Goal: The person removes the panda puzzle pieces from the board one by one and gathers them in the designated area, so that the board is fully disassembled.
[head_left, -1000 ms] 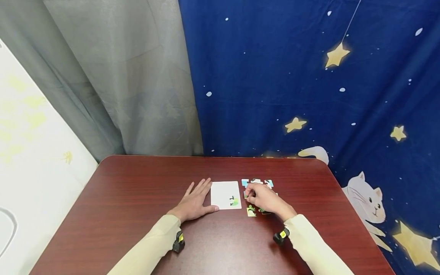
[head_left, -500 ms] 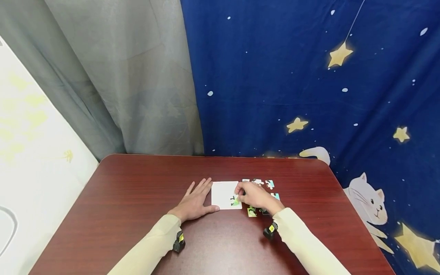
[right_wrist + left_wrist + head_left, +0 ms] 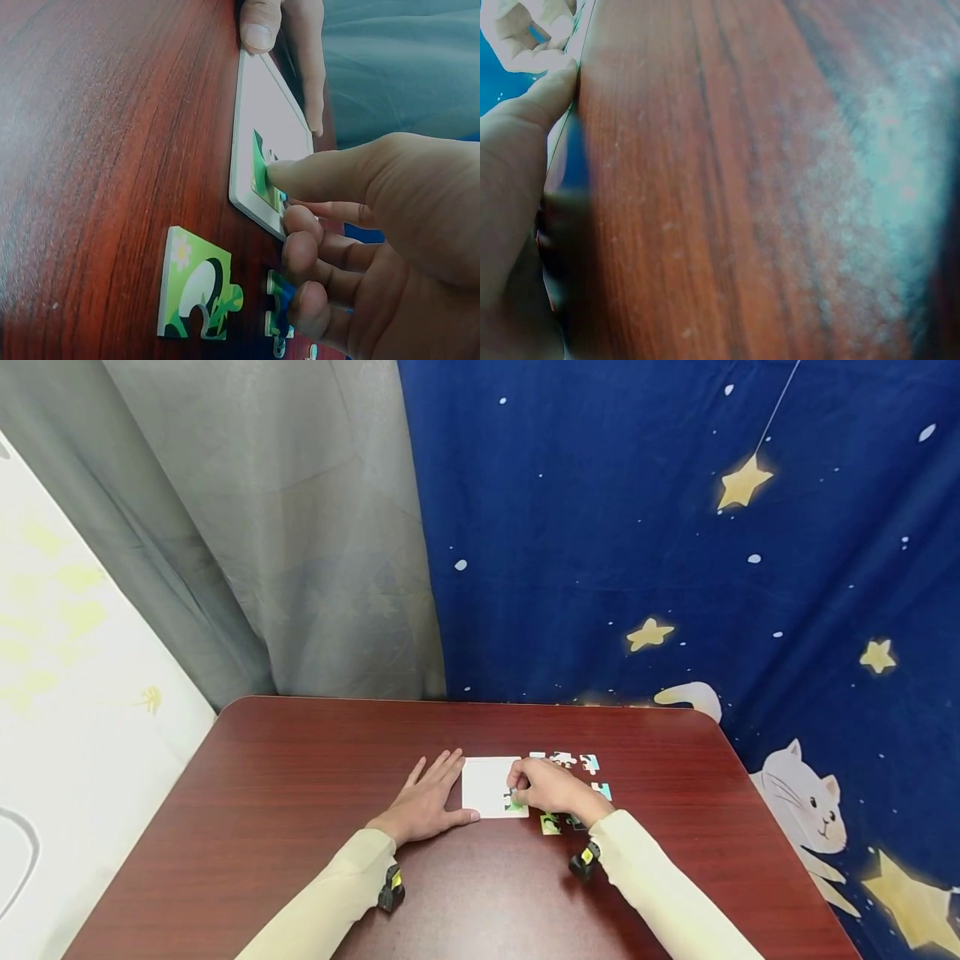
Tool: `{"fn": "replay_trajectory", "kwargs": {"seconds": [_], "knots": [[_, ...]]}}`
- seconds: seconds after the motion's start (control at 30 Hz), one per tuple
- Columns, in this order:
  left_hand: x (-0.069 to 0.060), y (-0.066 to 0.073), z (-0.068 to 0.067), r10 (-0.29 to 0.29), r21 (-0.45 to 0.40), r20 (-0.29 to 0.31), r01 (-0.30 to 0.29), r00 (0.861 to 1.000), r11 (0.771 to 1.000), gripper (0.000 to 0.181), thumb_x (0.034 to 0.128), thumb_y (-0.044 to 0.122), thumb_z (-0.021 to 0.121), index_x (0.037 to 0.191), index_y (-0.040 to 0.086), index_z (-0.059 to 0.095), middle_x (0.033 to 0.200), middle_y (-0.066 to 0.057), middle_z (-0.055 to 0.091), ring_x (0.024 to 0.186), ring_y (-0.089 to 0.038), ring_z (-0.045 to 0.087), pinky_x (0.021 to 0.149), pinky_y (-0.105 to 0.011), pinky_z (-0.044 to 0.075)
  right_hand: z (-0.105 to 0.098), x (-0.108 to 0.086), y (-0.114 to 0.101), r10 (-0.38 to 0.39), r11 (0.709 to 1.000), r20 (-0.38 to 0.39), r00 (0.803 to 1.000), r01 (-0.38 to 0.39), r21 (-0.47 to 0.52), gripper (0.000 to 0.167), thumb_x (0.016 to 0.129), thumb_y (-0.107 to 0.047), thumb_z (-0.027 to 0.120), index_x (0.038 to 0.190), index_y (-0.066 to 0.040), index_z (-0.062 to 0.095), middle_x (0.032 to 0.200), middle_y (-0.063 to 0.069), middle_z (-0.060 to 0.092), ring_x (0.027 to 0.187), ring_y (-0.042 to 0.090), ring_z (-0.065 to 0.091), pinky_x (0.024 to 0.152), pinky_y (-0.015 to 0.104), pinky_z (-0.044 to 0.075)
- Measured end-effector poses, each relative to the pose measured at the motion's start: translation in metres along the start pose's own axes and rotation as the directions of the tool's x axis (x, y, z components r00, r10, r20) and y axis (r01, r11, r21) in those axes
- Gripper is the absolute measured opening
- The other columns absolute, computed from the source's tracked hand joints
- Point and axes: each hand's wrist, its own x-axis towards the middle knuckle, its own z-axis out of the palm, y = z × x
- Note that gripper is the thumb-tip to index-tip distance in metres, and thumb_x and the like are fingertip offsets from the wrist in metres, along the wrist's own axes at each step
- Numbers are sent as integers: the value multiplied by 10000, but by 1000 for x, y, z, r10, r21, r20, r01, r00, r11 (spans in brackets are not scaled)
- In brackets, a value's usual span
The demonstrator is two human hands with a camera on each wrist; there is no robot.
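Note:
A white square puzzle board (image 3: 483,785) lies on the table, with a green puzzle piece (image 3: 259,172) in its near right corner. My left hand (image 3: 427,800) lies flat with spread fingers at the board's left side, its thumb (image 3: 259,34) on the near left corner. Over the board's right part, my right hand (image 3: 553,789) pinches a small puzzle piece (image 3: 283,196) between thumb and index finger, against the green one. Most of that small piece is hidden by the fingers. A loose green piece with a panda part (image 3: 196,289) lies to the board's right.
Several more loose puzzle pieces (image 3: 590,763) lie right of the board, some partly under my right hand. The reddish-brown wooden table (image 3: 300,793) ends at a grey curtain (image 3: 337,568) and a blue star-printed curtain (image 3: 562,527).
My right hand has moved left from the loose pieces onto the right part of the board, carrying a piece. My left hand has stayed in place.

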Motion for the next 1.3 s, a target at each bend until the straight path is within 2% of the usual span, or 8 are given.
{"fn": "replay_trajectory", "kwargs": {"seconds": [0.23, 0.4, 0.53, 0.73, 0.93, 1.13, 1.3], "knots": [[-1, 7, -7, -5, 20, 21, 4, 1000, 1000, 1040, 950, 665, 671, 1696, 65, 267, 1800, -87, 222, 1687, -316, 181, 1356, -623, 66, -2, -1, -1, -18, 1000, -45, 999, 18, -10, 107, 905, -79, 787, 945, -126, 699, 872, -37, 666, 785, 99, 574, 739, 287, 488], [-3, 11, -11, -21, 59, 44, 19, 999, 998, 1027, 966, 678, 643, 1703, 80, 252, 1804, -73, 211, 1692, -292, 169, 1365, -607, 68, -3, -3, -4, -20, 1000, -67, 998, 19, -16, 91, 945, -82, 756, 934, -143, 689, 825, -72, 658, 723, 88, 544, 684, 261, 457], [-2, 9, -9, -14, 35, 30, 13, 999, 999, 1035, 957, 656, 670, 1697, 58, 261, 1801, -93, 217, 1689, -310, 174, 1360, -612, 69, -6, -7, -7, -28, 1000, -76, 997, 29, 10, 96, 969, -66, 734, 932, -144, 692, 816, -72, 674, 702, 83, 543, 648, 242, 448], [-2, 5, -6, 4, -1, 6, -4, 1000, 1000, 1053, 943, 667, 675, 1693, 50, 268, 1799, -102, 224, 1687, -321, 175, 1356, -614, 49, -10, -17, -6, -60, 998, -117, 991, 63, 22, 134, 969, -72, 739, 907, -177, 683, 835, -78, 695, 722, 71, 548, 662, 231, 452], [-3, 6, -6, 29, -14, -18, -30, 999, 999, 1043, 943, 652, 681, 1677, 21, 294, 1782, -141, 261, 1670, -370, 212, 1342, -647, 69, -15, -29, 4, -86, 994, -146, 985, 94, 48, 139, 956, -59, 744, 896, -164, 676, 839, -65, 696, 705, 70, 536, 669, 226, 457], [-3, 4, -5, 33, -15, -16, -34, 999, 999, 1053, 945, 688, 659, 1683, 35, 288, 1787, -125, 255, 1673, -354, 209, 1342, -645, 71, -25, -44, 17, -56, 991, -176, 983, 75, 109, 109, 963, -45, 729, 922, -139, 690, 827, -45, 680, 698, 59, 532, 661, 225, 471], [0, 0, -2, 23, -12, -2, -23, 1000, 1000, 1067, 943, 700, 653, 1703, 71, 244, 1804, -86, 209, 1691, -309, 162, 1357, -612, 37, -31, -57, 34, -30, 993, -216, 976, 54, 108, 115, 945, -41, 737, 910, -141, 693, 789, -33, 661, 652, 63, 516, 642, 219, 465]]}}
